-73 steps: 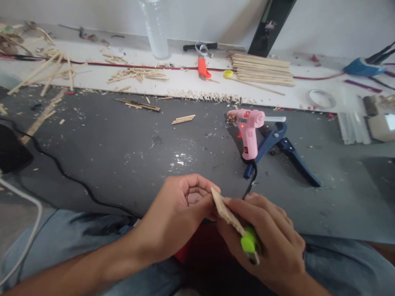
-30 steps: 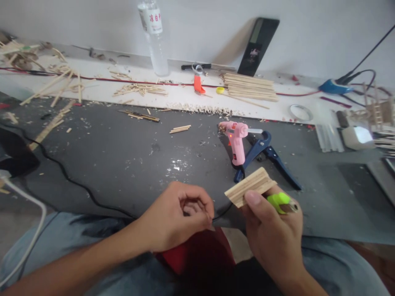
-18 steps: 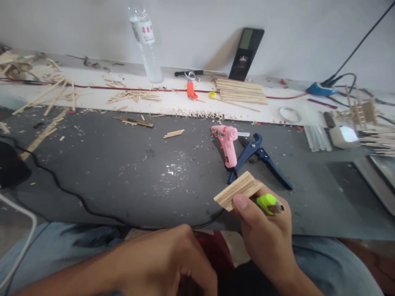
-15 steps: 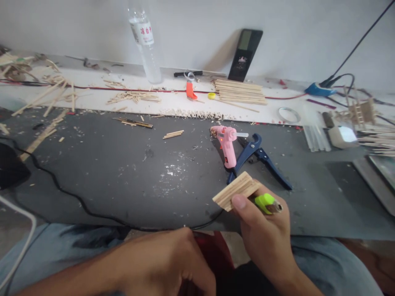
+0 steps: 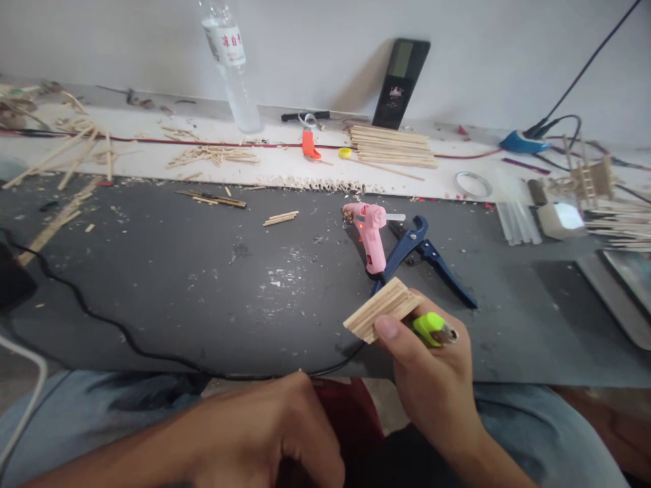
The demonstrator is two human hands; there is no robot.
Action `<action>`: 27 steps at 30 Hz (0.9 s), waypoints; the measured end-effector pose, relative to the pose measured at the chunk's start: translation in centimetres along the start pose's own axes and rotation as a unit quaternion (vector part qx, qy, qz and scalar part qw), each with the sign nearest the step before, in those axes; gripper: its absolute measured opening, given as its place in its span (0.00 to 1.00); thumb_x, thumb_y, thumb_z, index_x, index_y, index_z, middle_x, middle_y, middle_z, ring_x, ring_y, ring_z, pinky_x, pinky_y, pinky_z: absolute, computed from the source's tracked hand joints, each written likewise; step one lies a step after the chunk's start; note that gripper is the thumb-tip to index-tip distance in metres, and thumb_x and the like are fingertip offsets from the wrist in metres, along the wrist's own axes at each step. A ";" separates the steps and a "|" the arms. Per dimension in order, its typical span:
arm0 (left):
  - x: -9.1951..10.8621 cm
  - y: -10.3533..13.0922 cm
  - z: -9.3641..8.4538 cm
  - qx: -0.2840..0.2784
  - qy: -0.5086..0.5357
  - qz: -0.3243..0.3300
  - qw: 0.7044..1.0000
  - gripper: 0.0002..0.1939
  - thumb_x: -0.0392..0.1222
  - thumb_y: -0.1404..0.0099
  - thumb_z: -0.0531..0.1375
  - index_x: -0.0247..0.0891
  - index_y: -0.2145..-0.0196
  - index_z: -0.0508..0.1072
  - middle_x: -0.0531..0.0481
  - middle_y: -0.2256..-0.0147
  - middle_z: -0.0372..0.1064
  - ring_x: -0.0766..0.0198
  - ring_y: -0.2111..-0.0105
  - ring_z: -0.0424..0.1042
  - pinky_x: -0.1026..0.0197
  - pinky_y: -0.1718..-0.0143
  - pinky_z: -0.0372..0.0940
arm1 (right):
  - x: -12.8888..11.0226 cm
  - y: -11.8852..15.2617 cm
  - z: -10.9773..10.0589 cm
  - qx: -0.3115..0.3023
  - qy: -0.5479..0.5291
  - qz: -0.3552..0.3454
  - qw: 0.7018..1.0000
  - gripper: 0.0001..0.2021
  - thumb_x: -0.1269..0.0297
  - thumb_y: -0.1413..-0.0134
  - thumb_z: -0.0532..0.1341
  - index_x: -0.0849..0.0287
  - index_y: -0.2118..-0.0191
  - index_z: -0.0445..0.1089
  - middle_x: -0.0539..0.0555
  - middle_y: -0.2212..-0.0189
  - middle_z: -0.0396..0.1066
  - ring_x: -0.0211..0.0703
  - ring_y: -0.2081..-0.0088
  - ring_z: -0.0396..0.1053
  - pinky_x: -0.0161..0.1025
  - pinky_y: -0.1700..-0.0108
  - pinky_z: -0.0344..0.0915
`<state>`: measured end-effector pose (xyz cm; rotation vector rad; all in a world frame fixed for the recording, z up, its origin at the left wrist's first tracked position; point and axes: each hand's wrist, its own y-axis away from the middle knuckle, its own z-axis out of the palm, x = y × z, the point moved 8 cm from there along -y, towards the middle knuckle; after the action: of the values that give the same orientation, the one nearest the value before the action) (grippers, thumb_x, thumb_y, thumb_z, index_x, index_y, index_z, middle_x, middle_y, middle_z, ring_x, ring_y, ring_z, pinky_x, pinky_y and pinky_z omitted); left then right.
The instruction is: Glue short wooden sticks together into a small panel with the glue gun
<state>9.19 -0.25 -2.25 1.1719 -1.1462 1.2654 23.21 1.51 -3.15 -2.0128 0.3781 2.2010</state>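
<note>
My right hand [image 5: 432,373] is closed over the table's front edge. Between its thumb and fingers it pinches a small flat panel of wooden sticks [image 5: 379,310] laid side by side. A bright green lighter [image 5: 430,329], its metal end outward, is tucked in the same hand. Low in front of my lap is my left hand [image 5: 285,427], its fingers curled downward; whatever they hold, if anything, is hidden. Just beyond the panel a pink glue gun [image 5: 373,237] with a lit orange light rests beside a blue-handled cutter [image 5: 407,247].
Several short sticks [image 5: 281,218] and a thin knife-like tool [image 5: 216,198] lie on the grey table [image 5: 203,285]. Along the white ledge are a stick bundle [image 5: 391,148], a water bottle [image 5: 231,74] and clear glue sticks [image 5: 516,217]. A black cable [image 5: 127,339] runs along the front.
The whole view has shifted slightly, so things sit a little further left and up. My right hand keeps its hold on the panel and lighter; my left hand stays low and curled.
</note>
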 end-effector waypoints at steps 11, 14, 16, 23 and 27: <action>0.1 1.1 -2.4 0.210 -0.112 -0.082 0.968 0.17 0.44 0.26 0.57 0.38 0.74 0.63 0.59 0.80 0.55 0.73 0.81 0.52 0.66 0.80 0.47 | -0.1 -0.2 0.0 0.000 0.002 -0.020 1.000 0.11 0.54 0.34 0.68 0.55 0.63 0.73 0.46 0.74 0.59 0.35 0.71 0.55 0.33 0.69 0.57; 1.3 2.7 -4.5 0.360 -0.156 -0.027 0.920 0.12 0.35 0.27 0.51 0.39 0.70 0.63 0.58 0.77 0.57 0.71 0.78 0.56 0.67 0.75 0.53 | -0.4 -0.2 0.2 0.000 0.023 -0.024 0.999 0.13 0.53 0.35 0.68 0.56 0.66 0.72 0.46 0.77 0.57 0.34 0.74 0.52 0.32 0.73 0.55; 1.9 3.8 -5.8 0.447 -0.136 0.001 0.884 0.09 0.34 0.26 0.50 0.41 0.65 0.65 0.56 0.72 0.61 0.69 0.73 0.61 0.68 0.70 0.59 | -1.1 -0.2 0.5 -0.006 0.038 -0.034 0.999 0.14 0.54 0.35 0.68 0.57 0.68 0.71 0.46 0.78 0.57 0.33 0.75 0.52 0.31 0.75 0.54; 2.4 3.0 -6.7 0.428 -0.012 0.003 0.904 0.11 0.35 0.32 0.66 0.43 0.54 0.74 0.57 0.65 0.73 0.71 0.68 0.71 0.70 0.63 0.67 | -3.1 -0.1 3.2 -0.123 0.080 -0.069 0.987 0.12 0.62 0.38 0.67 0.59 0.71 0.69 0.45 0.79 0.60 0.31 0.77 0.55 0.30 0.76 0.54; 1.8 2.8 -6.7 0.414 0.037 -0.045 0.909 0.03 0.38 0.31 0.67 0.40 0.59 0.79 0.55 0.66 0.78 0.70 0.67 0.74 0.70 0.63 0.69 | -2.9 -0.2 3.9 -0.156 0.074 -0.068 0.983 0.13 0.64 0.39 0.69 0.59 0.72 0.67 0.44 0.78 0.58 0.30 0.77 0.53 0.29 0.75 0.52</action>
<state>6.20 6.49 -0.97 1.7356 -0.4622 1.7747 19.79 2.96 -0.04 -2.2876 -0.0972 2.1445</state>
